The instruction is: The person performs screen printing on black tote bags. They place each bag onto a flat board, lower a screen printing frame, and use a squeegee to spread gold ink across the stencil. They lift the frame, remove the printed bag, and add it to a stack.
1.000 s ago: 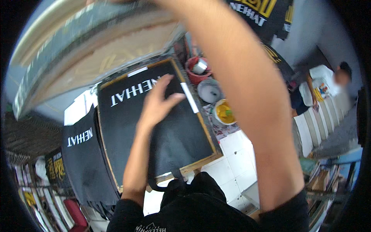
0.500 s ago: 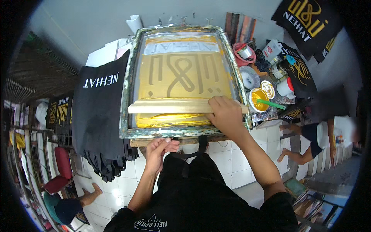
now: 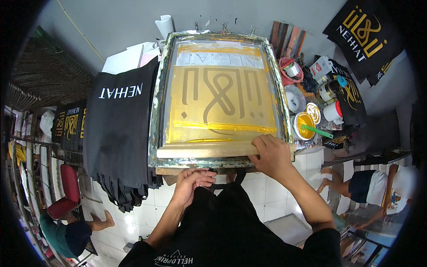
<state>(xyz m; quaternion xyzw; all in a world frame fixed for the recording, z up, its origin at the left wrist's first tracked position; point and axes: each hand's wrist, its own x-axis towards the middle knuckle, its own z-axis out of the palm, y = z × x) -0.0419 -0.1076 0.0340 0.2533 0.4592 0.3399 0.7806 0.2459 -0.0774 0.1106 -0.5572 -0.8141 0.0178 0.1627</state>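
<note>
The right hand (image 3: 272, 153) has its fingers clamped over the right end of a wooden squeegee (image 3: 195, 150), which runs leftward from them along the near edge of the screen frame (image 3: 160, 107). The left hand (image 3: 191, 182) sits lower and to the left, its fingers curled in beside a black strap (image 3: 218, 186) — whether they grip it, I cannot tell. Beyond the right fingers, yellow ink (image 3: 227, 127) films most of the mesh (image 3: 222, 89), with a thicker ridge across it, so the spreading looks well along but uneven. What lies beneath is hidden. Right of those fingers, a tub (image 3: 305, 124) of similar ink holds a green spatula (image 3: 319, 131). Left of both hands' fingers, a stack of black bags (image 3: 118, 129) shows white lettering on top; a hanging black piece (image 3: 362, 33), far beyond the right fingers, bears gold too — by that measure, the top bag lacks its gold.
</note>
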